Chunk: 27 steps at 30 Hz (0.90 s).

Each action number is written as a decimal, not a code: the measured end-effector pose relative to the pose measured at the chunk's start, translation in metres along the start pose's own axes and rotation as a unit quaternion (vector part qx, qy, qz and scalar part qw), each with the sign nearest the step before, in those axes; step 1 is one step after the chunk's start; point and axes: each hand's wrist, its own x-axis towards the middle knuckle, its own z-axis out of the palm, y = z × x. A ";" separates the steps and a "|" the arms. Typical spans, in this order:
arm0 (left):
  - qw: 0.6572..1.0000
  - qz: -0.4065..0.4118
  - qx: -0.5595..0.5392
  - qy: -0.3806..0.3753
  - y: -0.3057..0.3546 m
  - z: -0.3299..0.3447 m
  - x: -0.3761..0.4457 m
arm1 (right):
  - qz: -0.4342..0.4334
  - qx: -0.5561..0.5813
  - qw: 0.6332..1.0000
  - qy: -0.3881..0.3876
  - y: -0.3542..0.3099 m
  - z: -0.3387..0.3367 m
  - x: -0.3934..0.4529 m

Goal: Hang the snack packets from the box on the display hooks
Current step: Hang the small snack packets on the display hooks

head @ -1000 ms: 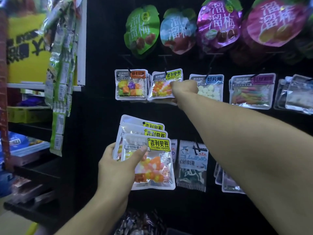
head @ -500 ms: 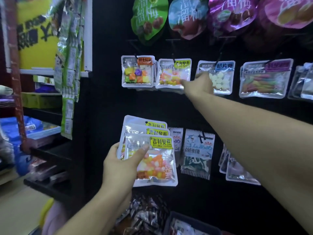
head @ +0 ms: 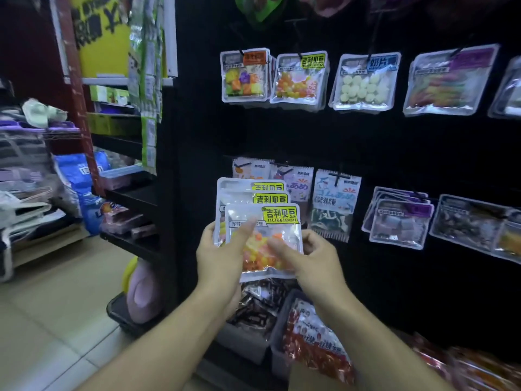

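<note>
While both hands meet before black display board (head: 394, 142), left hand (head: 218, 259) grips fanned stack of three jelly-bean packets (head: 253, 204), thumb across front one. Right hand (head: 311, 261) pinches front packet (head: 279, 221) at lower right edge. On board, upper row: five packets on hooks; matching jelly-bean packet (head: 298, 79) second from left, above held stack.
</note>
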 end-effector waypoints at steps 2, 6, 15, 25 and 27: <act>1.000 0.000 0.004 0.011 -0.002 -0.001 -0.004 | 0.016 0.008 1.000 -0.013 0.002 -0.008 -0.006; 1.000 0.009 0.003 0.006 0.004 -0.006 -0.004 | 0.010 -0.011 1.000 0.007 0.000 -0.033 -0.006; 0.999 0.017 0.032 -0.014 0.006 -0.025 0.011 | -0.073 -0.032 0.987 0.140 -0.025 -0.048 0.038; 1.000 0.016 0.003 -0.024 0.021 -0.010 0.041 | -0.146 -0.064 0.975 0.152 -0.104 -0.017 0.143; 0.999 0.021 0.006 -0.030 0.026 -0.003 0.048 | -0.158 -0.044 0.971 0.175 -0.118 -0.012 0.165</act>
